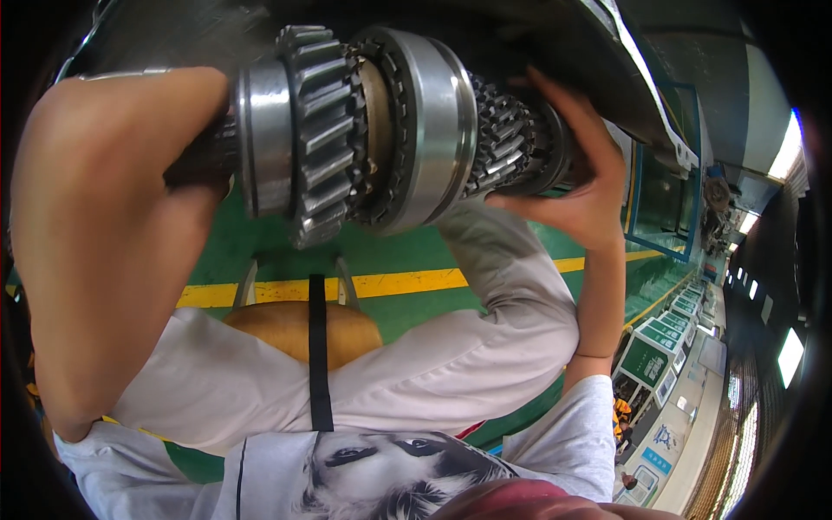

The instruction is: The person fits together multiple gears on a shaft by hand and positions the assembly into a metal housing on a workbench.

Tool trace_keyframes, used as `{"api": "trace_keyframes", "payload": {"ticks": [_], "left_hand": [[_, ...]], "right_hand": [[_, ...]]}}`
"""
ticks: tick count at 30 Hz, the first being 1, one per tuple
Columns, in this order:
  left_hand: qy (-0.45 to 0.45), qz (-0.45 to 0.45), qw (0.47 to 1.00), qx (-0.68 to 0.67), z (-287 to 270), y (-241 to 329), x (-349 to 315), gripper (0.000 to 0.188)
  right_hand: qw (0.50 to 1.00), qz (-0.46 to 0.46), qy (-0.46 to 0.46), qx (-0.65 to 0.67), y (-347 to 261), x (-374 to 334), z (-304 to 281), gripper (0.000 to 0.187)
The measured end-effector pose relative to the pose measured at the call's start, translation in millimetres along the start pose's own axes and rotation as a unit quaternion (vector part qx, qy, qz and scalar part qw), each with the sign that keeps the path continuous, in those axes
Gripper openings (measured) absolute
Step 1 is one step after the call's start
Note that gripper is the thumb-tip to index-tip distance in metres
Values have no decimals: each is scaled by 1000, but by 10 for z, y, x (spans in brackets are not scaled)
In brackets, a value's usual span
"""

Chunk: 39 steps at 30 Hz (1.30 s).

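A metal gear shaft assembly (pixel 429 130) lies across the top middle of the view, held between my two hands. It carries a bright helical gear (pixel 322 139), a brass-coloured ring (pixel 375 130), a wide smooth steel sleeve and smaller gears (pixel 501 134) to the right. My left hand (pixel 198 113) is closed around the dark splined end (pixel 206 156); its fingertips are mostly hidden. At the other end, my right hand (pixel 581 173) curves around the shaft beside the smaller gears, thumb below and fingers above.
A large dark metal housing (pixel 555 39) with a pale edge arches behind the shaft. Below are my legs and a round wooden stool (pixel 303 329) on a green floor with a yellow line (pixel 407 282). Along the right run a blue frame (pixel 637 204) and a row of green-and-white boxes (pixel 648 360).
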<state>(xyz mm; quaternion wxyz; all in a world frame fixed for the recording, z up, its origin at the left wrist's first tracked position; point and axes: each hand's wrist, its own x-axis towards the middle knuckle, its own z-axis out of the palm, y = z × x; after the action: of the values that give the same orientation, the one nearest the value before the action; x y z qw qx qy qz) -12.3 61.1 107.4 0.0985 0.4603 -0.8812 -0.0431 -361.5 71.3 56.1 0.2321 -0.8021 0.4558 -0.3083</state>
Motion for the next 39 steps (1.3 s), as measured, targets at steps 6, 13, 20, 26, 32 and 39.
{"api": "trace_keyframes", "payload": {"ticks": [6, 13, 20, 26, 32, 39], "left_hand": [[11, -9, 1000, -17, 91, 23, -10, 24], [16, -18, 999, -33, 117, -4, 3, 25], [16, -23, 999, -42, 133, -37, -18, 27], [16, -19, 999, -46, 133, -36, -21, 28], [14, -16, 999, -48, 148, 1, -29, 29], [6, -25, 998, -58, 115, 80, 19, 30]], "right_hand": [[998, -35, -30, -35, 39, -51, -17, 108], [994, 25, 16, 108, 121, -97, 50, 90], [993, 20, -9, 118, 131, -73, 11, 90], [995, 2, -47, 87, 109, -11, -73, 96], [993, 8, -97, 65, 97, 20, -136, 109], [986, 41, -97, 127, 134, -4, -129, 114]]}}
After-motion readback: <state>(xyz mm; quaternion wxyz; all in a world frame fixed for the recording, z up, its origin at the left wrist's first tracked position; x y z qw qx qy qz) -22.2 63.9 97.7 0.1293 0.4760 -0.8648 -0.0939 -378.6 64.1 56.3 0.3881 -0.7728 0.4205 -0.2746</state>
